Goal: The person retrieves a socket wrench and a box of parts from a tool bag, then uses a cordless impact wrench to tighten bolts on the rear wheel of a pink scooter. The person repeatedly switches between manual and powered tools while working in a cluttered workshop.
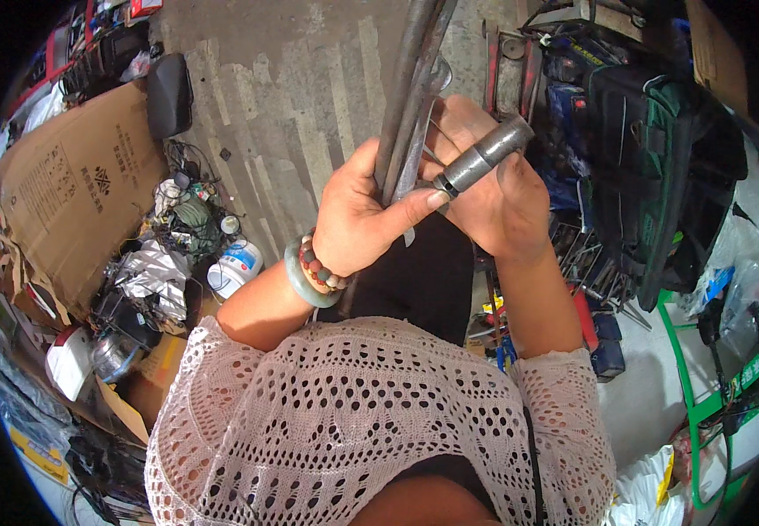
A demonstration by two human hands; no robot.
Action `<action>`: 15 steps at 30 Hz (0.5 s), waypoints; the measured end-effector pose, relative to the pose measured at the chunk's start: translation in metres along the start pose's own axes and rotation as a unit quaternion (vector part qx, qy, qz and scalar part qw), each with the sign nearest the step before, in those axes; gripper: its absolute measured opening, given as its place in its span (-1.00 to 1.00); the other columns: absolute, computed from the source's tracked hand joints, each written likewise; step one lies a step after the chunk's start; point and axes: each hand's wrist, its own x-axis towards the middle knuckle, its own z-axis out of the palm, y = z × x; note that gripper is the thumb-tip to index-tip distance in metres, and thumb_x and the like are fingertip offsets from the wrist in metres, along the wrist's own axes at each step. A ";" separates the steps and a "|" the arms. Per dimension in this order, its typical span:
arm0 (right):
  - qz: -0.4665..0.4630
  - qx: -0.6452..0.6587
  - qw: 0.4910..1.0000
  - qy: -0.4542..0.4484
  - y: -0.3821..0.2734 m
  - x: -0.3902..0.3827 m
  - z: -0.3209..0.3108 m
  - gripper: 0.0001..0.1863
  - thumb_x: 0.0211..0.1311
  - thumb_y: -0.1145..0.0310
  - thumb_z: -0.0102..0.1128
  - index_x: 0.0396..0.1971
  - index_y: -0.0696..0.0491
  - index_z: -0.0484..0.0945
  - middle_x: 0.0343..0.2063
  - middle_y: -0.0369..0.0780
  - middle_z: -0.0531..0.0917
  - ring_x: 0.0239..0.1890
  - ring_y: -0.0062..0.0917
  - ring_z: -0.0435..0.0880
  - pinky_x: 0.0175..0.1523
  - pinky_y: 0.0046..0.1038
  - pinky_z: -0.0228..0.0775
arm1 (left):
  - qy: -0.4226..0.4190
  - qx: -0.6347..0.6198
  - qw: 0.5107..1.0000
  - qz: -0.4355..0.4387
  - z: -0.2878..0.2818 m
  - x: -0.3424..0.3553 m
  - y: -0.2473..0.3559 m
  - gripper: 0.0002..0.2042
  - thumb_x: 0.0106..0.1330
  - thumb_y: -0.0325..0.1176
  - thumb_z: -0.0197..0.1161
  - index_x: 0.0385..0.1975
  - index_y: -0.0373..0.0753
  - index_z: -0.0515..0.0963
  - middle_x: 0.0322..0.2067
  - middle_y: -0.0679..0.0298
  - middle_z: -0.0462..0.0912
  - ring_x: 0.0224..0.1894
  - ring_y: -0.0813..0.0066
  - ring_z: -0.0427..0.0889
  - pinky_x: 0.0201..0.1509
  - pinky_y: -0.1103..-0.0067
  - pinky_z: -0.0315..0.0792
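Note:
My left hand (353,210) is closed around several long metal bars (410,83) that rise past the top edge of the view. Among them is a shiny flat tool (441,77) with a rounded end. A stepped, dark steel socket (485,158), shaped like a short thick tube, lies slantwise across the upturned palm of my right hand (511,206). The right thumb rests beside its thicker far end, while my left thumb touches the narrow near end. The right fingers extend behind the bars and are partly hidden. A bracelet of beads and a bangle circle my left wrist.
A large cardboard box (81,202) leans at the left, near a heap of cables and bags and a white tub (235,267). Black tool bags (629,149) and loose metal tools (612,267) crowd the right. Beyond them stands a green frame (693,399).

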 end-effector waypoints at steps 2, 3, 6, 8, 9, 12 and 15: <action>-0.003 -0.008 1.000 -0.004 -0.001 0.003 0.002 -0.33 0.24 0.01 -0.06 0.18 0.20 0.15 0.19 -0.15 0.25 0.26 -0.34 0.13 0.26 -0.22 -0.01 | 0.019 -0.019 0.999 0.023 0.007 0.003 0.001 -0.61 0.07 -0.52 0.31 -0.10 -0.33 0.37 -0.31 0.30 0.60 -0.29 0.66 0.54 -0.23 0.69 0.43; -0.005 -0.008 1.000 -0.005 -0.002 0.003 0.004 -0.31 0.22 -0.02 -0.06 0.18 0.20 0.14 0.18 -0.16 0.25 0.26 -0.34 0.13 0.26 -0.24 -0.02 | 0.020 -0.007 1.000 0.021 0.007 0.003 0.001 -0.62 0.06 -0.53 0.31 -0.11 -0.33 0.38 -0.32 0.30 0.60 -0.32 0.67 0.53 -0.26 0.70 0.43; -0.009 -0.024 1.000 -0.017 -0.008 0.005 0.006 -0.26 0.19 -0.07 -0.04 0.17 0.20 0.13 0.15 -0.17 0.27 0.24 -0.34 0.15 0.27 -0.27 -0.02 | 0.019 0.043 0.999 0.019 0.008 0.005 0.003 -0.65 0.04 -0.53 0.32 -0.15 -0.32 0.40 -0.35 0.33 0.59 -0.39 0.71 0.51 -0.35 0.72 0.41; -0.004 -0.024 1.000 -0.011 -0.009 0.005 0.007 -0.25 0.18 -0.09 -0.03 0.16 0.22 0.13 0.14 -0.16 0.28 0.23 -0.34 0.16 0.27 -0.28 -0.02 | 0.014 0.094 0.995 0.027 0.006 0.005 0.000 -0.66 0.03 -0.54 0.33 -0.18 -0.32 0.42 -0.38 0.35 0.58 -0.44 0.73 0.49 -0.40 0.74 0.39; 0.000 -0.018 1.000 0.001 -0.011 0.003 0.009 -0.24 0.17 -0.10 -0.03 0.16 0.22 0.14 0.14 -0.15 0.28 0.23 -0.34 0.16 0.27 -0.29 -0.02 | 0.016 0.094 0.995 0.037 0.007 0.005 -0.001 -0.66 0.03 -0.54 0.34 -0.18 -0.31 0.42 -0.38 0.35 0.58 -0.45 0.73 0.48 -0.41 0.74 0.39; -0.004 -0.018 1.000 0.025 -0.011 -0.001 0.008 -0.21 0.14 -0.12 0.00 0.15 0.24 0.14 0.13 -0.13 0.28 0.23 -0.34 0.17 0.28 -0.31 -0.03 | 0.020 0.077 0.996 0.042 0.012 0.006 -0.003 -0.66 0.01 -0.54 0.35 -0.19 -0.31 0.43 -0.39 0.36 0.57 -0.46 0.75 0.46 -0.44 0.75 0.37; -0.013 -0.015 1.000 0.019 -0.013 -0.005 0.006 -0.21 0.14 -0.11 0.02 0.15 0.24 0.13 0.14 -0.11 0.27 0.23 -0.33 0.18 0.29 -0.30 -0.03 | 0.018 0.048 0.999 0.013 0.018 0.004 -0.002 -0.64 0.01 -0.54 0.36 -0.17 -0.30 0.43 -0.38 0.35 0.58 -0.45 0.75 0.47 -0.43 0.76 0.37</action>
